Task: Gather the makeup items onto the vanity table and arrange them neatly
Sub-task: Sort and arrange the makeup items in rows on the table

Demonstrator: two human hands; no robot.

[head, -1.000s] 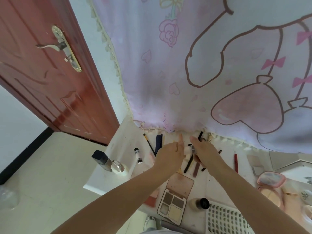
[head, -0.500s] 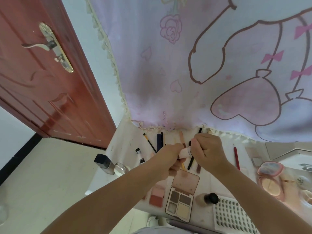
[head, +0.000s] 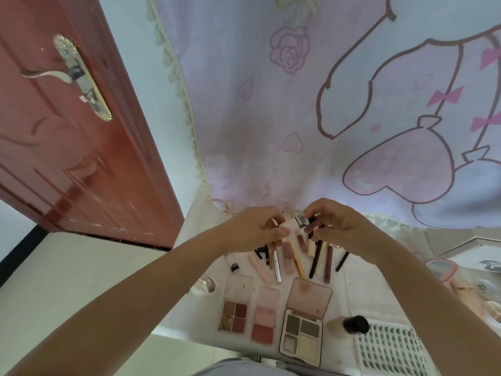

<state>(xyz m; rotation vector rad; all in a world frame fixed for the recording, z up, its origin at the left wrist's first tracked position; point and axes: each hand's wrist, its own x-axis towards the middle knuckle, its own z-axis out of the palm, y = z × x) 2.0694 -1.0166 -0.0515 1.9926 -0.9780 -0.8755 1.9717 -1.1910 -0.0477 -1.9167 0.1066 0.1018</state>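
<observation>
Both hands have lifted off the table: the left hand and right hand now pinch one small tube between them above the pencil row, probably capping it before placing.

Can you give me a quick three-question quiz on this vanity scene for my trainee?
1. True or false: both hands hold the same small white tube above the table.
2. Which palette lies nearest the black-capped bottle? A) the four-pan palette with its lid open B) the red four-pan palette C) the pink blush palette
3. Fill in: the white lash tray lies at the table's near ____ corner.

Key: 1 true, the left hand and the right hand each pinch one end. 2 A. 3 right.
</observation>
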